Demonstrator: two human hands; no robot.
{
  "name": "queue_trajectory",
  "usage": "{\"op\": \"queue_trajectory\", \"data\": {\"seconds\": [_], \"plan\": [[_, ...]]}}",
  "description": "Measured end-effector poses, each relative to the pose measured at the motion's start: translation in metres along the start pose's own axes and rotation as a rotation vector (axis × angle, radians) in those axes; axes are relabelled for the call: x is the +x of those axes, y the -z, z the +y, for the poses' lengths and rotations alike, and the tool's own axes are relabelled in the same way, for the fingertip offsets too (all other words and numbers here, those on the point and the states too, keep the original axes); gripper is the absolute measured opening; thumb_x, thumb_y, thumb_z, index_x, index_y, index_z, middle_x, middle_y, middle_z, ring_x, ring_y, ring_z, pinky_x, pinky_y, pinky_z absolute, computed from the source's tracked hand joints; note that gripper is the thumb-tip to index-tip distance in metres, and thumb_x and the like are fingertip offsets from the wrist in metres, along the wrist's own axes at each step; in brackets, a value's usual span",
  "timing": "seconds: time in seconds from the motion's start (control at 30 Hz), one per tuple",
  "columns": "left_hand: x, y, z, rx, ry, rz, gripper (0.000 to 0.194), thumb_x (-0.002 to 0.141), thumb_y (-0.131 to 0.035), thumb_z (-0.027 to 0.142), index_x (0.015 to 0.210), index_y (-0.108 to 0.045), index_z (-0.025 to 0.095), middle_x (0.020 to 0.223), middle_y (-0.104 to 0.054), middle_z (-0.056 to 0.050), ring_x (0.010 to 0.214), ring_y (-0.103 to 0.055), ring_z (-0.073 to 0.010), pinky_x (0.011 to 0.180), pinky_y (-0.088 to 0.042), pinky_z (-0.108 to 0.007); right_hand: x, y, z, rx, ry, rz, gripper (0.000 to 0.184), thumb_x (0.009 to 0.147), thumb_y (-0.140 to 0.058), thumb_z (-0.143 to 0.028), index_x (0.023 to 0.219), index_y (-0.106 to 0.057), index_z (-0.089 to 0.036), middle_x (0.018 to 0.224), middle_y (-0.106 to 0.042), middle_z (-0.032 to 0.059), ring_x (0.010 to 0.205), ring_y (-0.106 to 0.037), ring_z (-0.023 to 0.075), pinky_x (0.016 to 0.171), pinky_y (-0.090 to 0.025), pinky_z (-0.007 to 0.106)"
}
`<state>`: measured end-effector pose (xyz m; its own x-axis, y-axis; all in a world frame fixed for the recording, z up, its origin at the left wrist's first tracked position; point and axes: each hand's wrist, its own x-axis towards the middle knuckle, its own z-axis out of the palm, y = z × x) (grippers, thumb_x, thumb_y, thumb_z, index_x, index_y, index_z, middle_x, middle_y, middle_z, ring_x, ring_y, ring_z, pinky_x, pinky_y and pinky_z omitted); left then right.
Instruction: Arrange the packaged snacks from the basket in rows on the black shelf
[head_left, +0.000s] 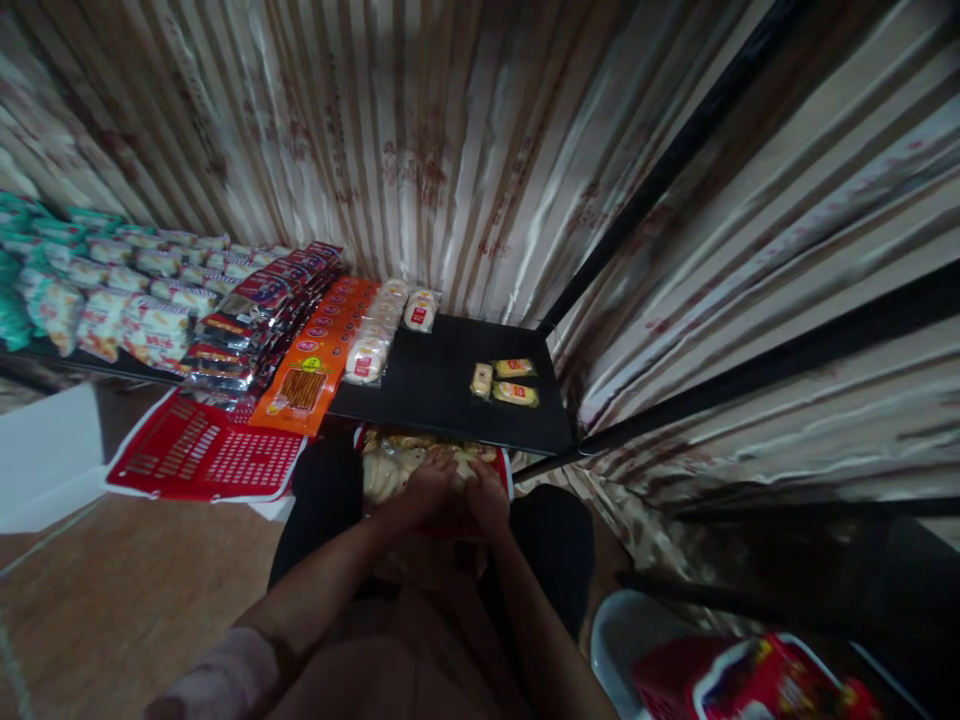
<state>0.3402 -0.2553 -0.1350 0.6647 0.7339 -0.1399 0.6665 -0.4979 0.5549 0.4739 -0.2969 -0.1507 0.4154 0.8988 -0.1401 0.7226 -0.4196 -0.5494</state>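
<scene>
Both my hands reach down into a red basket (507, 470) of pale wrapped snack packets (384, 468) that rests on my lap, just below the front edge of a black shelf (442, 385). My left hand (429, 486) lies on the packets with fingers curled. My right hand (486, 498) sits beside it, touching it, fingers bent down into the pile. What either hand holds is hidden. On the shelf lie three small yellow packets (504, 381) and a row of white round packets (379, 335).
Left along the shelf run orange packs (319, 350), dark red-and-silver packs (251, 325) and white and green packs (112, 300). A red perforated tray (202, 455) lies below the shelf. Striped curtain hangs behind. A red bag (757, 680) sits in a white bowl at bottom right.
</scene>
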Motion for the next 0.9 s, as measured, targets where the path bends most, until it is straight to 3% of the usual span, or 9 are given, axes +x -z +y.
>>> {"op": "queue_trajectory", "data": {"seconds": [0.17, 0.27, 0.4, 0.67, 0.9], "plan": [[0.006, -0.005, -0.004, 0.033, 0.026, -0.001, 0.039, 0.073, -0.060, 0.020, 0.110, -0.057, 0.009, 0.122, -0.057, -0.013, 0.117, -0.047, -0.0240, 0.102, -0.036, -0.030, -0.003, 0.002, -0.003, -0.089, 0.047, -0.036, 0.042, 0.074, -0.047, -0.014, 0.113, -0.063, -0.015, 0.130, -0.054, 0.0118, 0.121, -0.049, 0.0241, 0.103, -0.036, 0.035], [0.009, -0.003, -0.003, 0.055, 0.067, 0.011, 0.021, 0.079, -0.051, 0.016, 0.097, -0.061, 0.011, 0.110, -0.061, -0.012, 0.108, -0.052, -0.0229, 0.094, -0.041, -0.032, -0.002, 0.006, 0.001, -0.105, 0.098, -0.064, 0.042, 0.073, -0.049, -0.014, 0.114, -0.062, -0.015, 0.126, -0.056, 0.0120, 0.119, -0.051, 0.0228, 0.102, -0.037, 0.032], [0.011, 0.004, 0.003, 0.068, 0.082, 0.065, 0.023, 0.088, -0.039, 0.017, 0.095, -0.061, 0.016, 0.104, -0.061, -0.010, 0.106, -0.052, -0.0211, 0.090, -0.042, -0.031, -0.003, 0.012, 0.004, -0.091, 0.139, -0.079, 0.041, 0.073, -0.050, -0.015, 0.113, -0.062, -0.016, 0.116, -0.063, 0.0100, 0.111, -0.056, 0.0222, 0.097, -0.041, 0.032], [0.009, 0.039, 0.022, -0.061, 0.027, 0.206, 0.023, 0.089, -0.038, 0.020, 0.089, -0.061, 0.018, 0.091, -0.063, -0.005, 0.092, -0.056, -0.0172, 0.085, -0.043, -0.028, -0.006, 0.031, -0.007, -0.042, 0.196, 0.012, 0.034, 0.082, -0.047, -0.026, 0.109, -0.063, -0.014, 0.107, -0.067, 0.0108, 0.101, -0.059, 0.0234, 0.091, -0.044, 0.034], [0.011, 0.076, 0.023, -0.275, 0.004, 0.395, 0.021, 0.087, -0.042, 0.023, 0.091, -0.062, 0.019, 0.089, -0.065, -0.002, 0.084, -0.059, -0.0142, 0.080, -0.045, -0.025, -0.003, 0.047, -0.023, 0.262, 0.164, 0.006, 0.037, 0.082, -0.046, -0.039, 0.108, -0.063, -0.019, 0.094, -0.070, 0.0062, 0.087, -0.064, 0.0221, 0.081, -0.048, 0.035]]}}
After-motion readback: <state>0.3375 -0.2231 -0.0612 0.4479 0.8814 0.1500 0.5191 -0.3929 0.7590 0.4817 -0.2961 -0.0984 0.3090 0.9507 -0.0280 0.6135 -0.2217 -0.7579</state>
